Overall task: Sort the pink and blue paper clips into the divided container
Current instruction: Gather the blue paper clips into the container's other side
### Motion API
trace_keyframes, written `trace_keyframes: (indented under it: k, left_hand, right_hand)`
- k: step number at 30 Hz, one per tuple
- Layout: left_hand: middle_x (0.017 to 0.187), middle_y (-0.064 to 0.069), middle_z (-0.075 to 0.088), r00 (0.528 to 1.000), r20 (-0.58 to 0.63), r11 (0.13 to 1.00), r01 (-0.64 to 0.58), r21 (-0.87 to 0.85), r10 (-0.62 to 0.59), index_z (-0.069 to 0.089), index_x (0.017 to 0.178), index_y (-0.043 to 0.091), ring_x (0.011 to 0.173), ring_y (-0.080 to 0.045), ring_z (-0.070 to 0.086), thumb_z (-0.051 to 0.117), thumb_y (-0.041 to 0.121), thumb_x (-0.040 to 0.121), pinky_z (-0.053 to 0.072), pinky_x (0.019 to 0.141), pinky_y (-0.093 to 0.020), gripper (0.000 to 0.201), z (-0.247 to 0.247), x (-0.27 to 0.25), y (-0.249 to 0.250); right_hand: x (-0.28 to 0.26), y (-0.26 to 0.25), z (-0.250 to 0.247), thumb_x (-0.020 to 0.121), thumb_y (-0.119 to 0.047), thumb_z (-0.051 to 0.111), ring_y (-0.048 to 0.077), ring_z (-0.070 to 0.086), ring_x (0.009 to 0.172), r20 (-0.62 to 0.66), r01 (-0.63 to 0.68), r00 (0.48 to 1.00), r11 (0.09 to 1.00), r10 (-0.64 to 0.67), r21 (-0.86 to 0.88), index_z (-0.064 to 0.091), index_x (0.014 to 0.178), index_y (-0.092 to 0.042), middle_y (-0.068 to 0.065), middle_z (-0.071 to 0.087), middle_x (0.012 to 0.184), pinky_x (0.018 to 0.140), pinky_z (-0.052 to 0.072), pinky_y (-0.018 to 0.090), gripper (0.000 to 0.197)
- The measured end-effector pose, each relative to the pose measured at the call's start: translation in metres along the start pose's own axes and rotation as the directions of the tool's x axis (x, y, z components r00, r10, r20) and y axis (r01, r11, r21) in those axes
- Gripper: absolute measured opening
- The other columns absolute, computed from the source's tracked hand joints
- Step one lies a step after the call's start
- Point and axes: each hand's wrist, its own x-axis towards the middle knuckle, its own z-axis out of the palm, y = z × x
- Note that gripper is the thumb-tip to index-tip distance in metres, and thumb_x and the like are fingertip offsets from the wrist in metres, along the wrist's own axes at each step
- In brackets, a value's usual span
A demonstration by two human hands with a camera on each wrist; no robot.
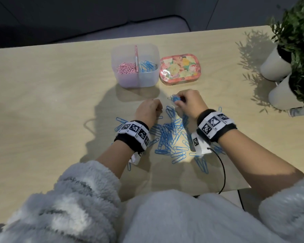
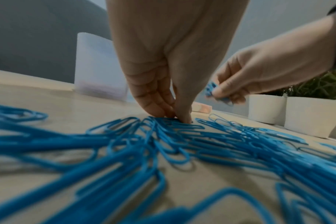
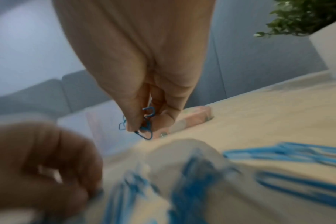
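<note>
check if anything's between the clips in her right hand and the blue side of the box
Nothing visible blocks it. The right hand pinches blue clips just short of the box; only bare table lies between. The floral tin sits beside the box, off the path.

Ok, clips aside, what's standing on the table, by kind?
Container: 1
Tin: 1
Pots: 2
Total: 4
Loose clips, all blue, are too tangled to count.
</note>
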Motion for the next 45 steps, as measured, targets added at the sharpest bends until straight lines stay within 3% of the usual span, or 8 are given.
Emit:
trace_keyframes:
  k: [6, 15, 19, 23, 27, 33, 38, 45]
  left_hand:
    - [0.097, -0.019, 0.064, 0.999, 0.011, 0.999, -0.044, 0.017, 0.044, 0.063, 0.091, 0.004, 0.092, -0.036, 0.058, 0.051, -0.001, 0.078, 0.048, 0.078, -0.045, 0.018, -0.001, -0.003, -0.005]
    - [0.101, -0.021, 0.063, 0.999, 0.035, 0.995, 0.022, -0.094, -0.018, 0.047, 0.107, 0.003, 0.093, -0.036, 0.057, 0.044, 0.002, 0.086, 0.042, 0.081, -0.038, 0.021, -0.018, -0.013, -0.011]
    - [0.105, -0.018, 0.059, 0.990, 0.136, 1.000, -0.023, -0.013, 0.024, 0.051, 0.106, 0.004, 0.098, -0.030, 0.054, 0.051, 0.023, 0.091, 0.037, 0.081, -0.034, 0.025, -0.016, -0.014, -0.010]
    - [0.107, -0.018, 0.055, 0.974, 0.212, 0.979, -0.122, 0.161, 0.086, 0.059, 0.099, 0.006, 0.103, -0.034, 0.052, 0.063, 0.026, 0.084, 0.042, 0.088, -0.043, 0.025, -0.009, -0.012, -0.012]
    - [0.109, -0.020, 0.053, 0.977, 0.201, 0.979, -0.109, 0.174, 0.073, 0.059, 0.099, 0.002, 0.105, -0.036, 0.050, 0.062, 0.020, 0.084, 0.041, 0.091, -0.046, 0.023, -0.004, -0.011, -0.008]
    - [0.098, -0.021, 0.062, 0.989, 0.081, 0.979, -0.135, 0.155, 0.123, 0.055, 0.093, 0.001, 0.093, -0.035, 0.056, 0.058, 0.014, 0.087, 0.042, 0.077, -0.041, 0.015, -0.031, 0.004, 0.008]
    - [0.100, -0.017, 0.063, 0.974, -0.139, 0.965, -0.146, 0.217, 0.178, 0.056, 0.097, 0.002, 0.096, -0.031, 0.055, 0.044, 0.002, 0.088, 0.045, 0.087, -0.041, 0.014, -0.086, 0.054, 0.027]
    - [0.123, -0.018, 0.057, 0.997, -0.057, 0.973, -0.046, 0.227, 0.061, 0.053, 0.118, 0.006, 0.113, -0.033, 0.051, 0.041, 0.007, 0.092, 0.040, 0.095, -0.037, 0.028, -0.106, 0.085, 0.034]
  right_hand:
    - [0.057, -0.058, -0.039, 0.075, -0.005, 0.067, 0.002, 0.030, 0.041, -0.060, 0.000, 0.998, 0.959, 0.018, 0.284, 0.033, 0.049, -0.020, 0.000, 0.031, 0.050, 0.046, 0.028, 0.020, 0.046]
    - [0.094, -0.089, -0.044, 0.081, -0.006, 0.058, 0.013, 0.060, 0.063, -0.118, -0.058, 0.988, 0.940, 0.103, 0.335, 0.064, 0.077, -0.012, 0.005, 0.060, 0.075, 0.071, 0.055, 0.028, 0.010]
    - [0.056, -0.059, -0.038, 0.084, 0.008, 0.049, 0.000, 0.051, 0.031, -0.060, -0.150, 0.974, 0.825, 0.216, 0.545, 0.056, 0.061, -0.011, 0.006, 0.054, 0.059, 0.042, 0.050, 0.020, 0.031]
    - [0.017, -0.020, -0.012, 0.080, -0.007, 0.062, 0.000, 0.052, 0.042, 0.047, -0.189, 0.982, 0.956, 0.183, 0.224, 0.055, 0.057, -0.015, 0.003, 0.058, 0.059, 0.053, 0.044, 0.027, 0.025]
    - [-0.009, -0.013, 0.016, 0.065, -0.031, 0.078, 0.025, 0.055, 0.076, 0.110, -0.184, 0.976, 0.981, 0.190, -0.066, 0.056, 0.073, -0.014, 0.008, 0.062, 0.081, 0.066, 0.038, 0.028, 0.029]
    - [-0.024, -0.023, 0.032, 0.077, -0.008, 0.067, 0.038, 0.056, 0.100, 0.103, -0.161, 0.980, 0.983, 0.169, -0.087, 0.057, 0.101, -0.003, 0.021, 0.060, 0.107, 0.083, 0.047, 0.039, 0.026]
    - [-0.027, -0.028, 0.035, 0.084, 0.000, 0.051, 0.039, 0.057, 0.105, 0.142, -0.180, 0.970, 0.975, 0.198, -0.130, 0.059, 0.104, 0.002, 0.022, 0.060, 0.111, 0.086, 0.047, 0.039, 0.022]
    - [-0.029, -0.031, 0.039, 0.087, 0.000, 0.047, 0.035, 0.049, 0.112, 0.179, 0.018, 0.983, 0.938, 0.047, -0.347, 0.053, 0.110, 0.000, 0.019, 0.056, 0.116, 0.088, 0.042, 0.037, 0.023]
